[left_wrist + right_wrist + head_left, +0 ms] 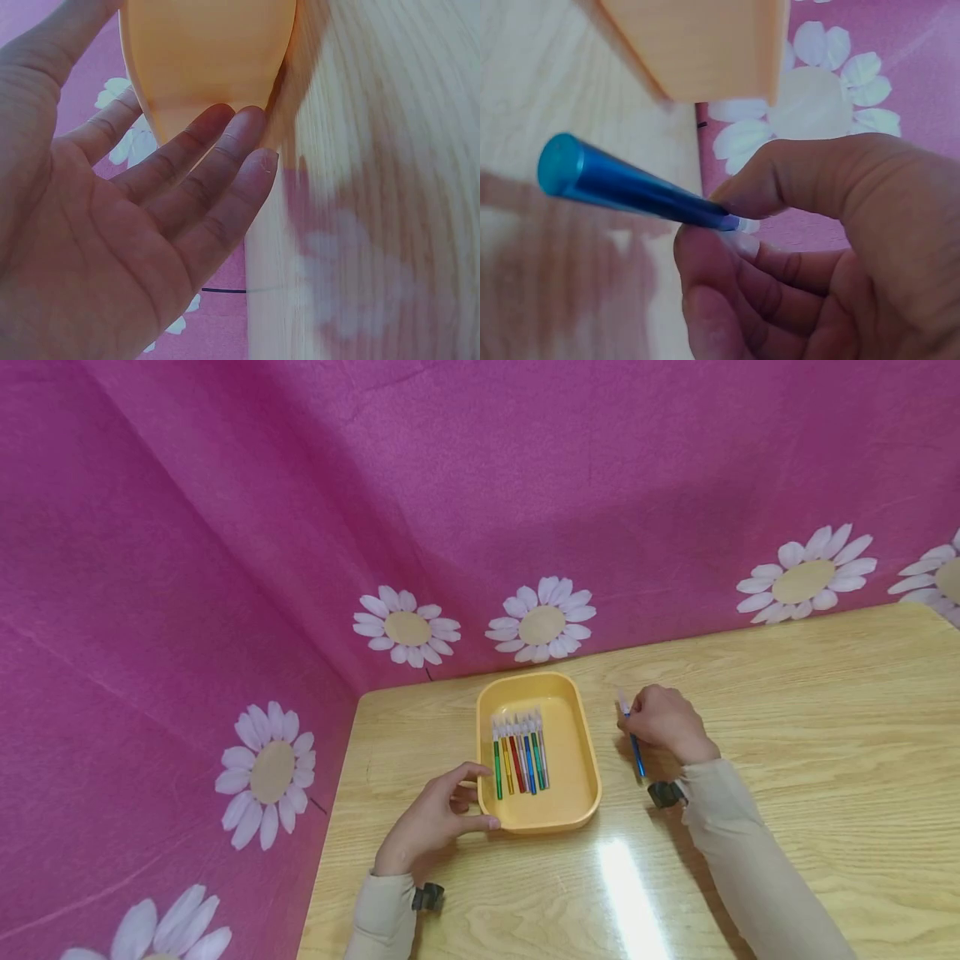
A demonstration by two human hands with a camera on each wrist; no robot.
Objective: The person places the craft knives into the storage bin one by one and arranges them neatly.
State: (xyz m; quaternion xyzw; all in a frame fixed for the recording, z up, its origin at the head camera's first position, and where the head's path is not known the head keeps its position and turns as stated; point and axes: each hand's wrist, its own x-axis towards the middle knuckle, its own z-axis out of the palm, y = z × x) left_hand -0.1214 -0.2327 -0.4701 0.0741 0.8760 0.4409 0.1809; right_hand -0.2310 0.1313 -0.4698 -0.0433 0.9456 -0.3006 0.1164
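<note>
Step in hand: by the look of it, pens are being gathered into the tray, and one is in the fingers now.
Right hand (pixel 666 723): pinches a blue pen (pixel 636 755) between thumb and curled fingers (pixel 735 247); the pen sits just above the table (pixel 787 760), to the right of the tray, its capped end pointing back toward the person.
Left hand (pixel 435 814): fingers (pixel 225 157) relaxed and straight, lying against the near left corner of the yellow tray (pixel 588 760), gripping nothing.
Tray contents: a row of coloured pens (pixel 519 757) lying side by side in the left half; the right half is bare.
Next move, as I judge it: carry the blue pen left over the tray's rim, line it up beside the row, then let the pinch go while the left hand steadies the tray.
</note>
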